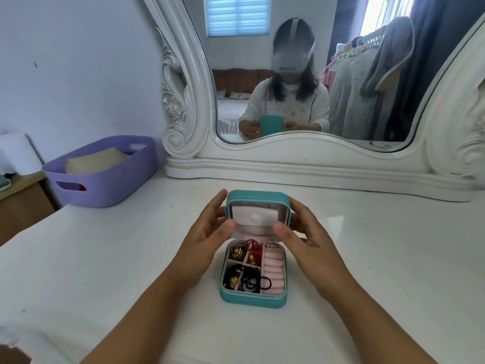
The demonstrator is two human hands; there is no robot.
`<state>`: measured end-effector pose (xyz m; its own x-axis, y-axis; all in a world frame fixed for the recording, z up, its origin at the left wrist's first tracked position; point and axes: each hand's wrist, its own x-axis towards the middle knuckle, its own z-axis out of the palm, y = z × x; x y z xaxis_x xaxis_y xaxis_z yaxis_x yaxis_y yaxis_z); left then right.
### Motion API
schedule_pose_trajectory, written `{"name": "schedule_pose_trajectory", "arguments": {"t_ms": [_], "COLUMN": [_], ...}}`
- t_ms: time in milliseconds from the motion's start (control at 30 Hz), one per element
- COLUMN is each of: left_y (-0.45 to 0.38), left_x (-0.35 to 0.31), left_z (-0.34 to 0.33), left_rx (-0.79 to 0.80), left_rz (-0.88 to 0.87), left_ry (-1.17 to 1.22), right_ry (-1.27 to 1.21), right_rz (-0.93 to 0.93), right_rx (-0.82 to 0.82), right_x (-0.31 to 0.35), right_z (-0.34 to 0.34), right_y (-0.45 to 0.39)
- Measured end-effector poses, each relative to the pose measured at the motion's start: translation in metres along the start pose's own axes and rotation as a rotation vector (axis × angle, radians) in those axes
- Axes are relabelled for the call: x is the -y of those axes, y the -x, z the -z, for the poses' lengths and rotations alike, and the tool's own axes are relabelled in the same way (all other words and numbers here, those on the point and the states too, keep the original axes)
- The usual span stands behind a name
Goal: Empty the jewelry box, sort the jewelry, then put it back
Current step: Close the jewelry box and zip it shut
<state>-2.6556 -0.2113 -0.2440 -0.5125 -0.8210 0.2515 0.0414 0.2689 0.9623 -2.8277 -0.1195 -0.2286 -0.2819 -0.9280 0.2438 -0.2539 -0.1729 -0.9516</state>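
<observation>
White dressing table top (367, 258) glossy, lit by daylight. Ornate white carved mirror frame (183, 82) stands at back. Plain pale wall (78, 61) at left. Purple plastic basket (105, 172) with handle slots at table's left corner, beige item inside. Mirror reflects window with blue blind (237, 15), dark curtain (433, 61), hanging clothes (367, 82), brown headboard (241, 80).

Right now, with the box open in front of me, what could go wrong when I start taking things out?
The black hair ties lie looped together and spill over a divider, so lifting one may drag others out. The red cord also crosses compartments beside gold pieces, so a pull could flick small bits onto the table. Both hands, left hand and right hand, hold the upright lid; letting go could let it drop shut.
</observation>
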Motion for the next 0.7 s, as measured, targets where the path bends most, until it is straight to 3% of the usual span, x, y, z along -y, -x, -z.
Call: {"name": "schedule_pose_trajectory", "arguments": {"t_ms": [200, 333, 400, 533, 700], "left_y": [0.009, 0.014, 0.016, 0.023, 0.028], "left_x": [0.001, 0.004, 0.006, 0.007, 0.003], "left_z": [0.001, -0.001, 0.0, 0.004, 0.003], "left_rx": [-0.027, 0.026, 0.084, 0.307, 0.322], "left_rz": [-0.102, -0.011, 0.044, 0.149, 0.113], "left_ry": [-0.007, -0.062, -0.045, 0.045, -0.23], "right_ry": [0.019, 0.09, 0.148, 0.038, -0.008], "right_rz": [0.022, -0.034, -0.029, -0.127, -0.207], "right_rx": [-0.011, 0.037, 0.077, 0.169, 0.223], "right_x": [-0.001, -0.008, -0.012, -0.011, -0.013], "right_z": [-0.003, -0.004, -0.003, 0.0, 0.004], "right_y": [0.007, 0.008, 0.009, 0.011, 0.007]}}
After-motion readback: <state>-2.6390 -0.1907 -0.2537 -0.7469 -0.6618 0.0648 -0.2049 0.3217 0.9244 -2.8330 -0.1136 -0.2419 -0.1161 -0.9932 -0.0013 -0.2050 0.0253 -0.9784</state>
